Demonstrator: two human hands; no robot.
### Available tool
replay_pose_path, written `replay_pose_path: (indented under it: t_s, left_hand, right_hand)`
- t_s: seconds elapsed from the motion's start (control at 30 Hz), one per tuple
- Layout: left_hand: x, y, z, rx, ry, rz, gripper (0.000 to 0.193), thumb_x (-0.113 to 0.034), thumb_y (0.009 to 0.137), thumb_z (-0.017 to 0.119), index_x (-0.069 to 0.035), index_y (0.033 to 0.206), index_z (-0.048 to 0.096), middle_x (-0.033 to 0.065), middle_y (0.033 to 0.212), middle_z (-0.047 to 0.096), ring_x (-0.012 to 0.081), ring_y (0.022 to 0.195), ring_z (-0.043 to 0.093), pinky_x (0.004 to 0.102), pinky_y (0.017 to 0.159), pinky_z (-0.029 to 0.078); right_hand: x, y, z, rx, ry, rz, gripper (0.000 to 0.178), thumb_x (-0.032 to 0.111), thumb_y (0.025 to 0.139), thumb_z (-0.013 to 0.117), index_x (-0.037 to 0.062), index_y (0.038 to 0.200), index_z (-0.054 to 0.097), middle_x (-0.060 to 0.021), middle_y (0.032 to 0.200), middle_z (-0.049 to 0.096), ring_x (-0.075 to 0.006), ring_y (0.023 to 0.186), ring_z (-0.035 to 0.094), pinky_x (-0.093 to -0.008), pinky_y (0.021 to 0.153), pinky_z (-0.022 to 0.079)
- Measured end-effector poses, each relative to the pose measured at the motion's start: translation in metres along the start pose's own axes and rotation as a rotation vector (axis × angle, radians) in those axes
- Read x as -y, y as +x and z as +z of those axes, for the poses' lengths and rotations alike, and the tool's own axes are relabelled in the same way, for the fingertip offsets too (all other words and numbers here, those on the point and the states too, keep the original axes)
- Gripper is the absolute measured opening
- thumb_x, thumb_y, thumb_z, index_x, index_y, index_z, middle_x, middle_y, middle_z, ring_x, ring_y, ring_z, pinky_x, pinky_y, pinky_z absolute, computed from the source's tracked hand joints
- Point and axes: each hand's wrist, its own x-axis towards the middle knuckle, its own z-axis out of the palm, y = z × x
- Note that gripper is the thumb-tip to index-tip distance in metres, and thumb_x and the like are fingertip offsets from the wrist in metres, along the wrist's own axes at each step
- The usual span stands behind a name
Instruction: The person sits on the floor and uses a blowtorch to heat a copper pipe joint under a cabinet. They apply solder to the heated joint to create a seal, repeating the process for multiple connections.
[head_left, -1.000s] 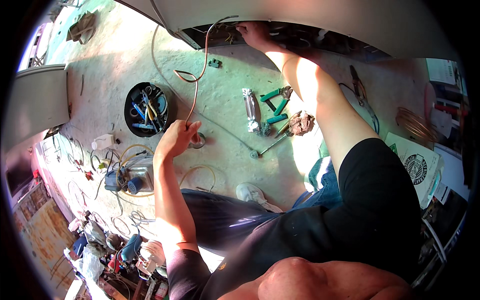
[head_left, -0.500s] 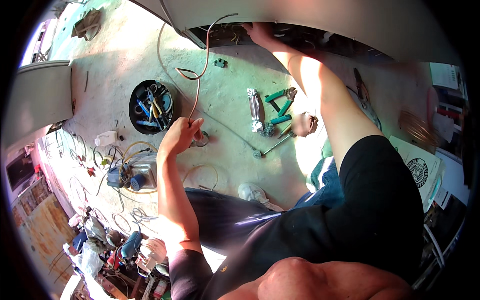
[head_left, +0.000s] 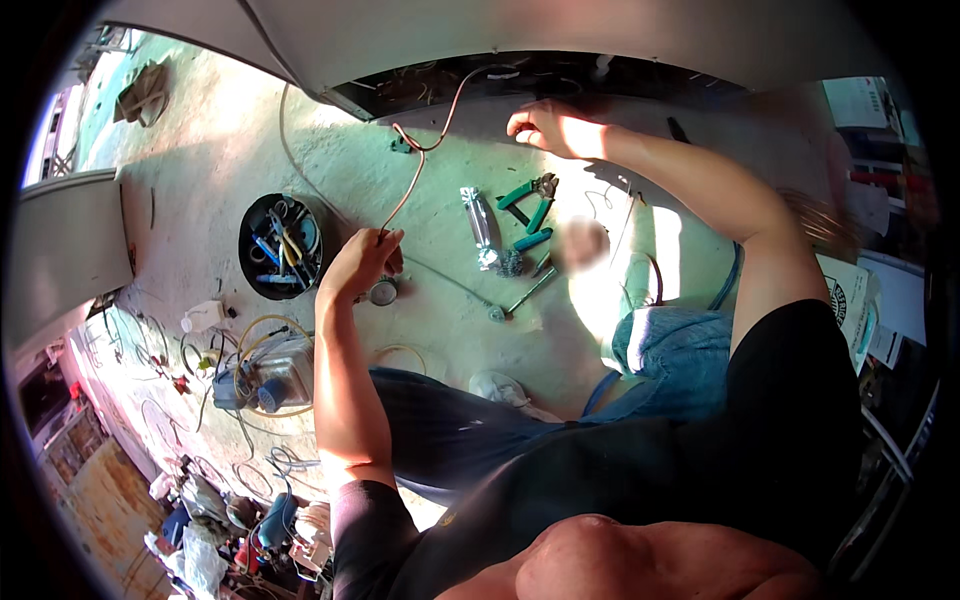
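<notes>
My left hand (head_left: 362, 268) is closed round the lower end of a thin copper tube (head_left: 404, 192). The tube rises with a loop in its middle, and its far end reaches the dark opening (head_left: 440, 88) along the bottom of a large pale cabinet (head_left: 430, 30). Just outside that opening is my right hand (head_left: 552, 130), its fingers curled in; whether anything small is between them is hidden. A small round gauge-like piece (head_left: 383, 291) shows just below my left hand. Green-handled pliers (head_left: 528, 203) lie on the floor below my right hand.
Beside the pliers lie a silvery packet (head_left: 478, 222), a green cylinder (head_left: 533, 240) and a ratchet-like tool (head_left: 520, 295). Left stands a black bucket of hand tools (head_left: 246, 245), with a pump-like machine (head_left: 283, 378) nearer me. Coiled copper tubing (head_left: 822, 222) is at the right.
My right hand has come out of the cabinet's opening towards me, its fingers now curled. My left hand still grips the copper tube. The whole view has shifted somewhat.
</notes>
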Motion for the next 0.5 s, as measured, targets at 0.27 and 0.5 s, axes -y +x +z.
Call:
replay_pose_path:
  t_s: [0.27, 0.5]
  left_hand:
    - [0.007, 0.038, 0.009, -0.053, 0.003, 0.102, 0.062, -0.040, 0.103, 0.042, 0.000, 0.060, 0.062, 0.0043, 0.051, 0.054, 0.0147, 0.049, 0.049, 0.0321, 0.053, 0.039]
    - [0.040, 0.057, 0.020, -0.123, 0.290, 0.387, 0.034, -0.025, 0.101, 0.049, 0.003, 0.085, 0.060, 0.0130, 0.072, 0.056, 0.0272, 0.062, 0.050, 0.0415, 0.065, 0.043]
  right_hand:
    - [0.044, -0.205, -0.049, -0.174, 0.211, 0.210, 0.017, 0.014, 0.088, 0.062, 0.0028, 0.098, 0.070, -0.0122, 0.096, 0.066, -0.0297, 0.095, 0.064, -0.0396, 0.085, 0.050]
    - [0.111, -0.395, -0.058, -0.883, 0.391, 0.693, 0.017, 0.005, 0.088, 0.066, -0.0025, 0.103, 0.068, -0.0153, 0.094, 0.073, -0.0237, 0.086, 0.071, -0.0354, 0.077, 0.055]
